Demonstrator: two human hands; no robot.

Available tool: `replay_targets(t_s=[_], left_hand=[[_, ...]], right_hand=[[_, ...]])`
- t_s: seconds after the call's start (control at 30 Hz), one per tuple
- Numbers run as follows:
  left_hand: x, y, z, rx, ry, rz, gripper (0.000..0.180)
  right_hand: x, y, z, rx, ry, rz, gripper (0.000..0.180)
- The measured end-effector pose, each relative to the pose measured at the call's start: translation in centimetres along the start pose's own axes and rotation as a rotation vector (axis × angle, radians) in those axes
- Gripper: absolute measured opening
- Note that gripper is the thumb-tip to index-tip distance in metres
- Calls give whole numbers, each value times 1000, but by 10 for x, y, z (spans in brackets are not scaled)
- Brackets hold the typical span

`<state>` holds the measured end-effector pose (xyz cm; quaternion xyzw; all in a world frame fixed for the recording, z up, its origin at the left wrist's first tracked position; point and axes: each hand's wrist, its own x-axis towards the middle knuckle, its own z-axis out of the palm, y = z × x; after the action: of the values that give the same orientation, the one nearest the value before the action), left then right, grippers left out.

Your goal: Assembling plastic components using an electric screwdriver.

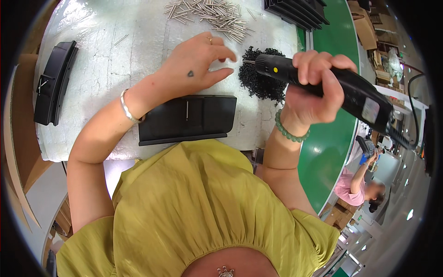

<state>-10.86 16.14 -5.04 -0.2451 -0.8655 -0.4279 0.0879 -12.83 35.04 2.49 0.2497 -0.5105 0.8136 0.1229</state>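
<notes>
My right hand (316, 90) is wrapped around a black electric screwdriver (364, 90), held at a slant. Its thin metal bit points left over a heap of small black screws (258, 83). Just left of that heap hovers my left hand (194, 64), thumb and forefinger apart and nothing visible between them. Below it, close to my body, a black rectangular panel (210, 115) lies with a raised lip along its near edge. One slim silver pin (187, 111) rests on the panel, upright in the picture.
Many silver pins (212, 14) lie scattered at the far side of the white, film-covered surface (106, 69). A similar black part (55, 83) sits at the left. Black parts (297, 11) are stacked far right, by the green tabletop (323, 152). The screwdriver's cord (410, 101) loops at right; another person (353, 187) works beyond.
</notes>
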Motion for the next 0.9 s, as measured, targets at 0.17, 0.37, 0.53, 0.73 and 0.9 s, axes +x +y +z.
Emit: replay_targets(t_s=[0.17,0.37,0.53,0.73,0.9], left_hand=[[25,-7,21,-35,90,163,17],[30,-12,28,72,198,269,18],[31,-9,21,39,244,276,21],[26,0,13,-21,265,319,21],[15,8,7,49,216,399,19]], right_hand=[[0,-15,-5,35,-76,-48,29],[0,-25,-13,60,-99,-116,30],[-1,-30,-13,104,-166,-131,31],[-2,-34,-8,147,-199,-138,30],[-6,-40,7,39,-347,-16,25]])
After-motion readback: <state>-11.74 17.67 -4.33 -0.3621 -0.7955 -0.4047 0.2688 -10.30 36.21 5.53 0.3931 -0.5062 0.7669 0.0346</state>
